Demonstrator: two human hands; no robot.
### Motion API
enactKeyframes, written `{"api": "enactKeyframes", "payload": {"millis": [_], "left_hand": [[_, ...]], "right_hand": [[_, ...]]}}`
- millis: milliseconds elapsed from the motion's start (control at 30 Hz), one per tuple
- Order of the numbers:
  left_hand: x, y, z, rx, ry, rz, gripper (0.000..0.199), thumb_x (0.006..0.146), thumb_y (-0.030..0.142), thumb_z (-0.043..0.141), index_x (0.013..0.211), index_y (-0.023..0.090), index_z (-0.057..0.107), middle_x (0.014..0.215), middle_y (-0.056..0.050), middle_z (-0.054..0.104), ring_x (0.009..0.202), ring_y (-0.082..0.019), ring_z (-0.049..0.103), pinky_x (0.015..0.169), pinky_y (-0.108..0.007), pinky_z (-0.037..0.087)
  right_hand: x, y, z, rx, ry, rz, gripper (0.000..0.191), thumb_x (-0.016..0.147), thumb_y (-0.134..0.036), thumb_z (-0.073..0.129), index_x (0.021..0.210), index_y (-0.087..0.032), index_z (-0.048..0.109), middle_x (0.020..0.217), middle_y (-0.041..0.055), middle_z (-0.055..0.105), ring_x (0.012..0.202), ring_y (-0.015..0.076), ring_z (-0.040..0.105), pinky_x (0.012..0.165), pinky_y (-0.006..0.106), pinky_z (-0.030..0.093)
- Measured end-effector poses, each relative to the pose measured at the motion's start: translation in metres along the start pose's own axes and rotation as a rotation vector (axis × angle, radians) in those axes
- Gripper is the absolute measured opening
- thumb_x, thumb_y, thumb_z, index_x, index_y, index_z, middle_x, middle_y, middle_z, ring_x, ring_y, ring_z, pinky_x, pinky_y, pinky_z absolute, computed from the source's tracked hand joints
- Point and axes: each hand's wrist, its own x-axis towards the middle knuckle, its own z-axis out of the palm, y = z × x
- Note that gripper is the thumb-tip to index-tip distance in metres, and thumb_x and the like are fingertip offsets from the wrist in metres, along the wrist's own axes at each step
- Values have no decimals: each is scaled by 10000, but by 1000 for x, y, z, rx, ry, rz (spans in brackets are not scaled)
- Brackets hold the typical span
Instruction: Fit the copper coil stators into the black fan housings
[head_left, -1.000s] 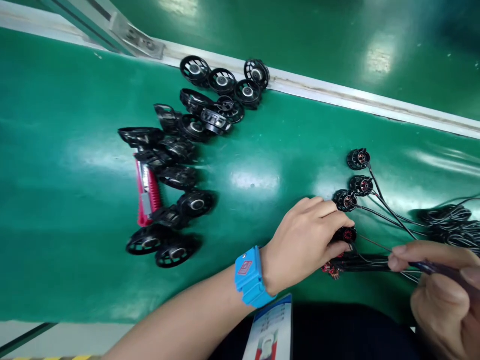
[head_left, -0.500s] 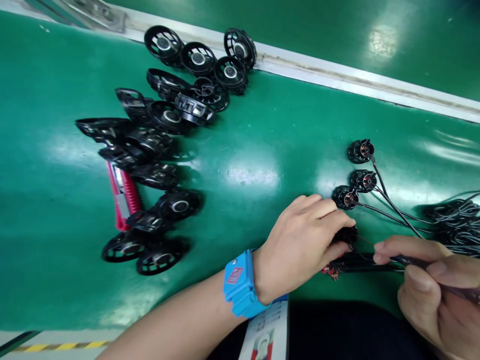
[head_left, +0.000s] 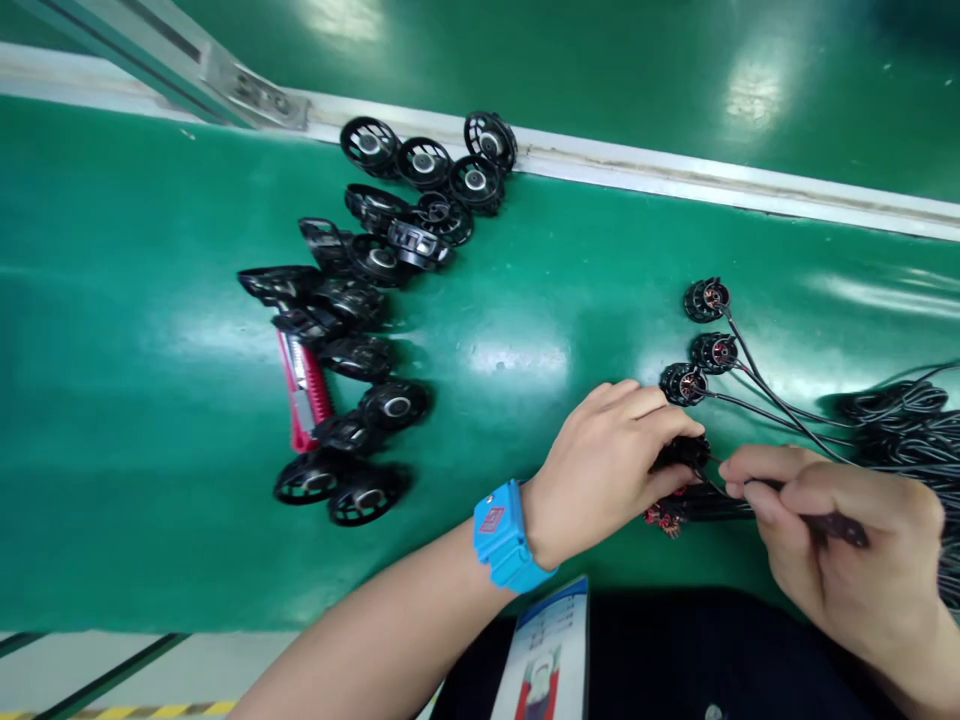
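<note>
My left hand [head_left: 611, 465] wears a blue wrist strap [head_left: 501, 535] and is closed on a small black motor part [head_left: 681, 453], mostly hidden by the fingers. My right hand [head_left: 847, 540] grips a slim tool with a dark handle [head_left: 836, 526]. Its thin tip points at the motor part; contact between them cannot be made out. Just beyond my left fingers stand three similar black motor parts [head_left: 706, 299] with copper windings and black cables. Red-and-copper wire ends [head_left: 664, 520] show below my left hand, beside dark cables.
Several black wheel-like housings [head_left: 396, 405] lie in a cluster on the green mat [head_left: 510, 300] at left. A red utility knife [head_left: 306, 395] lies among them. Coiled black cables [head_left: 907, 430] are at right. A metal post [head_left: 247, 90] meets the white rail [head_left: 637, 168] behind.
The view has shifted, so the housings at left appear further right. My right hand has come nearer my left with the tool. My left hand keeps its hold on the motor part.
</note>
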Motion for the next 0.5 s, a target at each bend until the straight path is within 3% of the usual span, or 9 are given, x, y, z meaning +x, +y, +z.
{"api": "enactKeyframes", "payload": {"millis": [233,500], "left_hand": [[2,-2,3,0,1,15,291,861,270,878,1110,201,745,911,-4,702,861,-206,648,803,-355,466],[3,-4,4,13,14,23,313,830,274,905,1089,186,753,860,6,669,844,-202,650,797,-345,456]], "right_hand": [[3,8,7,-135,172,-87,115,1052,-244,580,1008,-240,475,849,10,734,708,128,746,599,193,589],[-2,17,9,-136,211,-88,109,1088,-265,531,1083,-245,424,896,22,728,680,126,745,572,195,600]]}}
